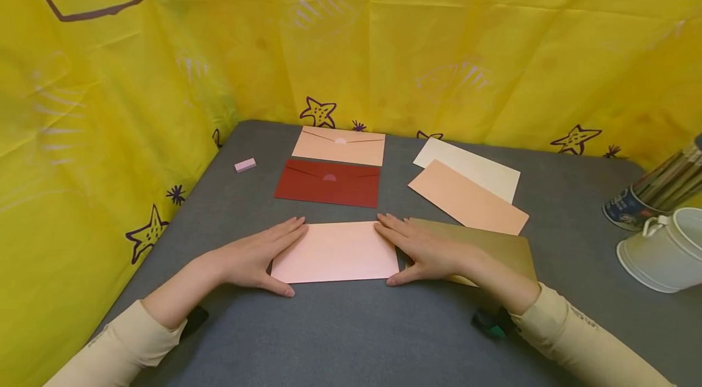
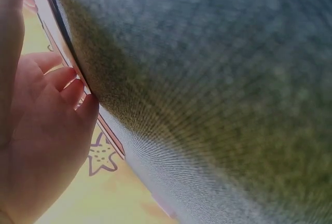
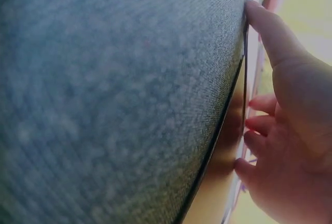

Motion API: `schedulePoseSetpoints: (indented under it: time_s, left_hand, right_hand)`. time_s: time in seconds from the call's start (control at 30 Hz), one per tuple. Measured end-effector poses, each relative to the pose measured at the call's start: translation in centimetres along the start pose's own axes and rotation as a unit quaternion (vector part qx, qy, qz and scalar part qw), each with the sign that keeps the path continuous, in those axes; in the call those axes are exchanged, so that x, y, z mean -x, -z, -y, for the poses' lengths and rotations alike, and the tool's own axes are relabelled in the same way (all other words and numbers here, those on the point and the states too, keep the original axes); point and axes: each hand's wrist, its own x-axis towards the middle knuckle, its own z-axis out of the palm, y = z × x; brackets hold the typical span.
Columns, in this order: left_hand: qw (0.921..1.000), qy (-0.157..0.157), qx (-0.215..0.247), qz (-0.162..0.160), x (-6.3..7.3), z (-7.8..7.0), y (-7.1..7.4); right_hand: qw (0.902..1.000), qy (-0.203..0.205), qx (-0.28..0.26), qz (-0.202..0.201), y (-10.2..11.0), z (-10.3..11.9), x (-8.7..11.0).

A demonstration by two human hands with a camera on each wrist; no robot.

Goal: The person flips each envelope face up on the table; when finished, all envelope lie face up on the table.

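A pale pink envelope [image 1: 336, 252] lies flat on the grey table, plain side up. My left hand [image 1: 263, 256] rests at its left edge, thumb at the near corner and fingertips at the far one. Mirroring it, my right hand [image 1: 425, 253] touches the right edge with fingers spread. Under and beside the right hand lies a gold envelope [image 1: 501, 244]. In the left wrist view, the fingers [image 2: 89, 110] reach the table's surface. The right wrist view shows the thumb [image 3: 270, 29] by the pink envelope's edge and the gold envelope [image 3: 215, 198] below the fingers.
Behind lie a red envelope [image 1: 329, 189] and a peach one [image 1: 340, 152], flap sides up. A plain peach envelope [image 1: 471, 198] overlaps a cream one [image 1: 477, 166] at right. A small pink block [image 1: 245, 165], a pencil tin [image 1: 631, 210] and a white bucket [image 1: 660, 259] stand around.
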Motion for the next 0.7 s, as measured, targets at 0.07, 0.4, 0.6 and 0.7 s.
schedulePoseSetpoints:
  time_s: [0.07,0.4,0.6,0.7]
  left_hand:
    - [1.0000,0.003,0.002,0.001,-0.02,0.09,-0.03]
    - [0.9999,0.010,0.006,0.002,-0.02,0.23,0.08]
    - [1.0000,0.006,0.000,-0.003,0.03,0.13,0.21]
    - [1.0000,0.004,-0.003,-0.007,0.09,0.11,0.25]
  right_hand:
    - [1.0000,-0.003,-0.003,0.002,-0.01,-0.02,0.00]
    - [1.0000,-0.008,0.000,-0.004,0.07,0.09,0.02]
    - [0.9999,-0.001,0.013,-0.008,0.02,0.04,0.02]
    - [0.9998,0.003,0.017,-0.008,0.01,0.04,0.01]
